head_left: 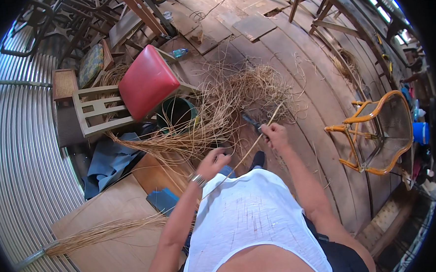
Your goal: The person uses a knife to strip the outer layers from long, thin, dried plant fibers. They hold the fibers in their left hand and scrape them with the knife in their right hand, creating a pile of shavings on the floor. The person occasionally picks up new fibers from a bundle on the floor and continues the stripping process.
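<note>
No lettering, numbers or signs can be read anywhere. At upper centre-left, any label on the clear blue-green plastic bottle (179,53) is too small to make out. At the far right, the same goes for the bright blue plastic container (420,133). At lower centre, thin dark streaks on the white sleeveless cloth shirt (249,208) form no legible word. The silver metal wristband (198,180), left of centre, shows no readable figures.
</note>
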A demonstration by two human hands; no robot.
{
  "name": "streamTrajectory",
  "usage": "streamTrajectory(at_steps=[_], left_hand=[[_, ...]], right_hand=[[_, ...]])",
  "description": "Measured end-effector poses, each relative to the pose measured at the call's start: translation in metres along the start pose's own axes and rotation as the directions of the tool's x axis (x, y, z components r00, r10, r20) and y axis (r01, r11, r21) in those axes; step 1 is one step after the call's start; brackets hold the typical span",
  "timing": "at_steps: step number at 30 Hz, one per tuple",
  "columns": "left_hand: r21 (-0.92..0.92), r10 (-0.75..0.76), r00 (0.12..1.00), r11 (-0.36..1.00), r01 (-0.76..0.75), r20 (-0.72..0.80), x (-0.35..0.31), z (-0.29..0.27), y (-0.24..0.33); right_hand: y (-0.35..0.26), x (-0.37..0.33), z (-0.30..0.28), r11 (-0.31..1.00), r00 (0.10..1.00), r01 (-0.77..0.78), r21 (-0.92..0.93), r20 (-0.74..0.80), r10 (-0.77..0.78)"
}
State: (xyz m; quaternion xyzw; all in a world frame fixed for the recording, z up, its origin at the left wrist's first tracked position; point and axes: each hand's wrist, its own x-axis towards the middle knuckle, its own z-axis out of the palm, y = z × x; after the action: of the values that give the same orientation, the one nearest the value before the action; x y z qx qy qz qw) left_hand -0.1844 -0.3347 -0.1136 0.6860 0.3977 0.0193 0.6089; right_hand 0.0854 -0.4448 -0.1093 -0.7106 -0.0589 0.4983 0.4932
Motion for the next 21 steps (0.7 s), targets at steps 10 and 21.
streamTrajectory(at_steps=[10, 21], left_hand=[[0.138, -0.016, 0.993, 0.990, 0.032, -0.118, 0.039, 0.059, 0.039], [0.518, -0.348, 0.926, 0.770, 0.372, -0.146, -0.204, -0.140, -0.074]], right_hand=[[0.026, 0.002, 0.043, 0.973, 0.996, 0.084, -0.214, -0.009, -0.088], [-0.038, 0.072, -0.146, 0.987, 0.965, -0.001, -0.162, -0.261, -0.042]])
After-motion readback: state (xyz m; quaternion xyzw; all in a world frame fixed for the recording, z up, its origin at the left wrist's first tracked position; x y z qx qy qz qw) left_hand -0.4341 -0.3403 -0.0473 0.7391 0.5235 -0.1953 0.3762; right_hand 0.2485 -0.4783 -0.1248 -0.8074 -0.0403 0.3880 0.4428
